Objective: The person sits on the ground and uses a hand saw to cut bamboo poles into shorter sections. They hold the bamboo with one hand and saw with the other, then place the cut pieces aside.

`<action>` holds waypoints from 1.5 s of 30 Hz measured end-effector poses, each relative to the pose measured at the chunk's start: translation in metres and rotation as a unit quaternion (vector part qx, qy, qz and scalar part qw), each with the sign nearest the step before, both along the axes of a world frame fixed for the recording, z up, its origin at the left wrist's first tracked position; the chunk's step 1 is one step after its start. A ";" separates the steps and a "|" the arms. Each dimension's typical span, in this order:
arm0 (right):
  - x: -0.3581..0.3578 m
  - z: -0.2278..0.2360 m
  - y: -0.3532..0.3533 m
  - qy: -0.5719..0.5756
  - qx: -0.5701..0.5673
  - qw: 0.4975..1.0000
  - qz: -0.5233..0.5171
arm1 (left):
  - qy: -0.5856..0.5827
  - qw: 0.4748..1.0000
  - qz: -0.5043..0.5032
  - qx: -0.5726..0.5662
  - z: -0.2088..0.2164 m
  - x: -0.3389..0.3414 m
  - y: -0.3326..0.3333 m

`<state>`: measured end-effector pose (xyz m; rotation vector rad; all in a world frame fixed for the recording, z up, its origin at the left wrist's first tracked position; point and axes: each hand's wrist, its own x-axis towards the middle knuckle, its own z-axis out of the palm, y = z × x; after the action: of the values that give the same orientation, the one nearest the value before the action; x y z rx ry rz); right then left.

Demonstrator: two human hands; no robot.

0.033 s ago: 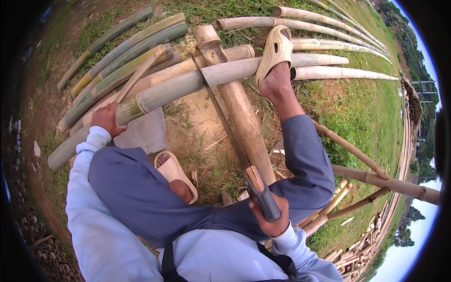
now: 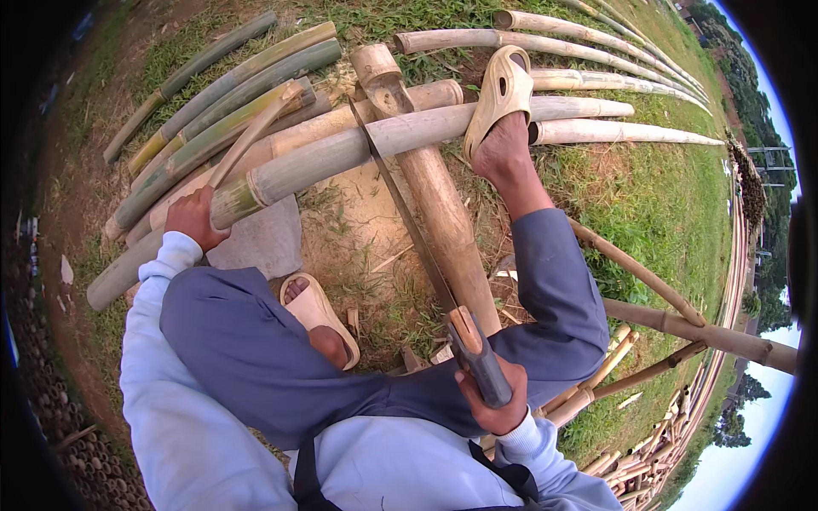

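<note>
Right hand (image 2: 497,400), fingers wrapped round a saw (image 2: 431,271) set across a bamboo pole (image 2: 328,162); left hand (image 2: 196,218) clasps the pole, apparently not yet cut through.

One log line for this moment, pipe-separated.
left hand: clasping bamboo pole | right hand: gripping saw handle | blade: against pole | right foot: sandalled, on pole
</note>
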<state>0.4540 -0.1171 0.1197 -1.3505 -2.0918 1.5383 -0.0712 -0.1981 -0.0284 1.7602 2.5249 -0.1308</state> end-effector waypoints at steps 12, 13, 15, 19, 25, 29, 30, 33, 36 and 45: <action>-0.150 -0.087 0.125 0.101 0.068 0.992 -0.029 | 0.005 1.000 0.010 0.005 0.000 -0.007 0.027; -0.122 -0.079 0.098 0.107 0.048 0.993 -0.027 | -0.003 0.999 0.032 -0.022 0.007 0.000 0.028; -0.058 -0.046 0.045 0.067 -0.022 0.997 -0.014 | -0.004 1.000 0.015 0.007 0.003 -0.003 0.004; -0.016 0.002 0.003 0.001 -0.002 1.000 -0.020 | 0.005 1.000 0.007 0.020 0.001 -0.001 0.004; -0.145 -0.089 0.130 0.110 0.064 0.991 -0.041 | -0.011 1.000 -0.006 0.028 0.000 0.001 0.027; -0.187 -0.103 0.158 0.100 0.118 0.987 -0.031 | 0.002 1.000 -0.007 0.027 -0.011 -0.007 0.031; -0.172 -0.120 0.153 0.115 0.111 0.986 -0.041 | 0.008 0.999 -0.015 0.046 -0.023 -0.007 0.033; -0.099 -0.074 0.088 0.077 0.036 0.996 0.023 | 0.024 0.998 0.017 0.055 -0.019 -0.017 0.007; -0.008 -0.044 0.026 0.089 0.002 0.996 0.012 | 0.026 0.998 0.022 0.044 -0.010 -0.019 -0.003; -0.128 -0.090 0.147 0.070 0.076 0.994 -0.022 | 0.000 0.999 0.006 0.038 -0.023 -0.009 0.020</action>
<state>0.3263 0.0294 0.0299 -1.1922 -2.0354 1.3816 -0.0801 -0.1782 -0.0518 1.7698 2.5735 -0.0355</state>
